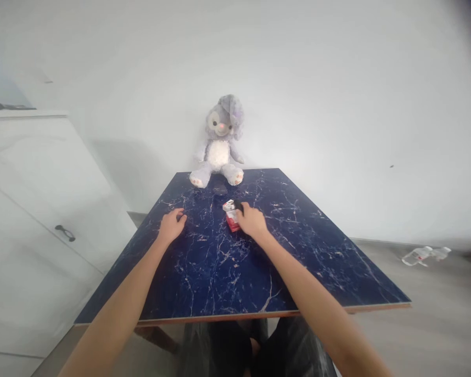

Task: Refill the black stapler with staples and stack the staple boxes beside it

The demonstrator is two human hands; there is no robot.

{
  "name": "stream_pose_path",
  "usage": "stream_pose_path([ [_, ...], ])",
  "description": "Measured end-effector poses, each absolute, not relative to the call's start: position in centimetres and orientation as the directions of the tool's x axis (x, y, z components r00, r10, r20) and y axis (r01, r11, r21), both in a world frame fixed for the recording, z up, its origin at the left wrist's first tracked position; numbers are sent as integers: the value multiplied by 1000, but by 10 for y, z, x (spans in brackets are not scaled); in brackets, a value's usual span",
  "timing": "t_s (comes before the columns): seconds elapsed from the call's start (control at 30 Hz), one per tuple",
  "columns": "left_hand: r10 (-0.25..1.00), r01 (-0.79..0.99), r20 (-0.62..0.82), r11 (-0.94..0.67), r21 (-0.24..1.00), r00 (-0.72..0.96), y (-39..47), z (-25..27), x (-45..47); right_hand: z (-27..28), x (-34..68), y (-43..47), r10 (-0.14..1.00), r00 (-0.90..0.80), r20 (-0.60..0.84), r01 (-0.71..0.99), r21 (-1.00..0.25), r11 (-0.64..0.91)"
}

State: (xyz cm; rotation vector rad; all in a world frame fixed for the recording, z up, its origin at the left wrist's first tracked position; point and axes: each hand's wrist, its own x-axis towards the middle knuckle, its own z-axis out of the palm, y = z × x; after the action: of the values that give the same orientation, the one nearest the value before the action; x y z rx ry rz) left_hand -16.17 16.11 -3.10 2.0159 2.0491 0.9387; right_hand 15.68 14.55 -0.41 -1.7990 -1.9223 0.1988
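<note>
My left hand (173, 224) rests on the left part of the dark blue marbled table (231, 283). Its thumb and fingers are apart, with nothing between them. Right of the table's middle, my right hand (253, 220) is closed around a small black object (238, 206), partly hidden by the fingers; its kind cannot be made out. Right beside that hand is a small red and white box (233, 222), which looks like a flip-top pack with its lid up. Whether the fingers also touch the box is hard to see.
A grey plush toy (219, 152) with a white belly sits at the table's far edge against the wall. To the left stands a white cabinet (35, 220) with a dark handle (65, 233). White crumpled items (426, 255) lie on the floor at right.
</note>
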Motion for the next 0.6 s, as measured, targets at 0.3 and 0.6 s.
stream_pose_path([
  [0.3,912,809,331,1,587,-242,149,-18,-161,-12,14,164,964,42,264,730,-667,151],
  [0.6,985,818,167,-124,561,34,134,-1,-163,-38,59,218,924,127,362,784,-608,130],
])
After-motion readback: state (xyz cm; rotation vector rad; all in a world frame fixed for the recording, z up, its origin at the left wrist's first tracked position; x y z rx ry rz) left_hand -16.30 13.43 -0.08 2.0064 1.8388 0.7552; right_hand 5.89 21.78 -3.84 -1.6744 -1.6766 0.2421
